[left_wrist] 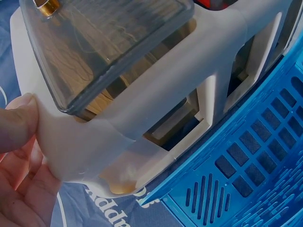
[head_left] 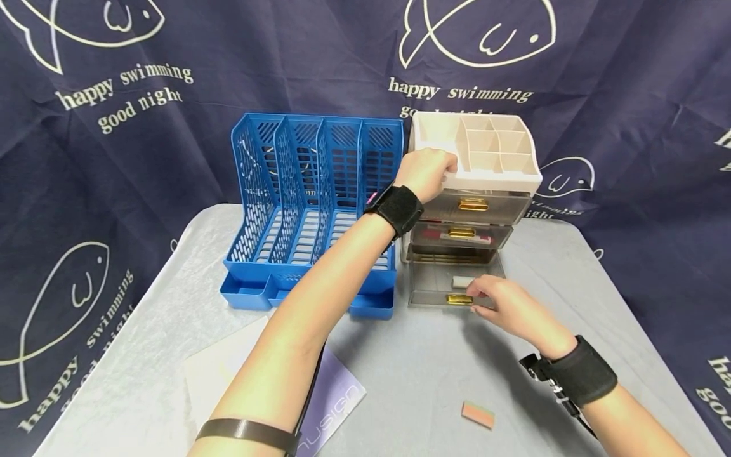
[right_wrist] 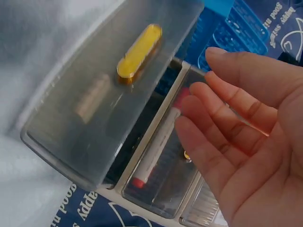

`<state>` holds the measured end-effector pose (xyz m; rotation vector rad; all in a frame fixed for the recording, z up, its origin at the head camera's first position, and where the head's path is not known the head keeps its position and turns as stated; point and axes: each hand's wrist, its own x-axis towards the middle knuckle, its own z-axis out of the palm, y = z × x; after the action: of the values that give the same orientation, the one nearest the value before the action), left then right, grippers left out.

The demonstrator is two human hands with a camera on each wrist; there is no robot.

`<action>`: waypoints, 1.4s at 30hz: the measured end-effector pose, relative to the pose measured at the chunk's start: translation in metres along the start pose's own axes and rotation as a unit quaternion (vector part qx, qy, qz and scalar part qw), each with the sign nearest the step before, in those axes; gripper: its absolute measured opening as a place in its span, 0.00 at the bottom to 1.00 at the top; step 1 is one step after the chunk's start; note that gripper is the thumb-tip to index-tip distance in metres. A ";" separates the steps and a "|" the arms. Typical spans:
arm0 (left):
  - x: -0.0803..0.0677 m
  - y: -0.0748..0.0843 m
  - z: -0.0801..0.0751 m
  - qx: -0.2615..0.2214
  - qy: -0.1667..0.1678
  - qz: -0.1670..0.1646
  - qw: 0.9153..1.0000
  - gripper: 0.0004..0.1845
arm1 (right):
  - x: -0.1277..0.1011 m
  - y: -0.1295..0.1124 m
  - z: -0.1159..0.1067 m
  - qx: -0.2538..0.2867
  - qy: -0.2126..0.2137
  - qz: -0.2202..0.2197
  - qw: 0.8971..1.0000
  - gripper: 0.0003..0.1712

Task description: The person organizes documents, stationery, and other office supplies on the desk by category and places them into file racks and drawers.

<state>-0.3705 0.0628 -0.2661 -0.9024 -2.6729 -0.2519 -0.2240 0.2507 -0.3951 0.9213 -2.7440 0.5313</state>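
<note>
White drawer organizer (head_left: 492, 182) by the worktop's (head_left: 551, 279) far edge is steadied by gripping left hand (head_left: 424, 172); with right hand (head_left: 509, 306) loose-fingered, empty, bottom drawer (head_left: 431, 294) apparently must be pushed.

Pale block (right_wrist: 93, 98) blurred behind the smoky drawer front (right_wrist: 66, 139), purple booklet (head_left: 335, 393) cut off below.

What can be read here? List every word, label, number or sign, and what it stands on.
"happy swimming": dark blue curtain, repeated.
"good night": same curtain, repeated, in places folded or partly hidden.
"NUSIGN": purple cover on the table; the first letter is near the picture's bottom edge.
Any print on the red-and-white marker is too blurred to read.
White drawer organizer: no readable text.
Numbers: none readable.
</note>
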 end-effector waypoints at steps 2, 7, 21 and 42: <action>0.001 0.000 0.000 -0.003 -0.002 0.000 1.000 0.14 | -0.005 -0.003 0.002 0.005 -0.004 0.005 1.000 0.12; 0.002 0.000 0.001 -0.006 -0.004 0.001 1.000 0.14 | -0.017 -0.010 0.011 0.015 0.003 0.002 1.000 0.11; 0.001 0.001 0.001 -0.010 -0.003 0.003 1.000 0.14 | -0.055 -0.034 0.035 0.075 -0.003 -0.028 0.997 0.14; 0.002 -0.002 0.001 -0.013 -0.007 -0.002 1.000 0.13 | -0.083 -0.063 0.052 0.112 -0.115 0.071 0.984 0.15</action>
<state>-0.3737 0.0627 -0.2661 -0.9092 -2.6918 -0.2831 -0.1242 0.2288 -0.4498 0.8885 -3.0212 0.8225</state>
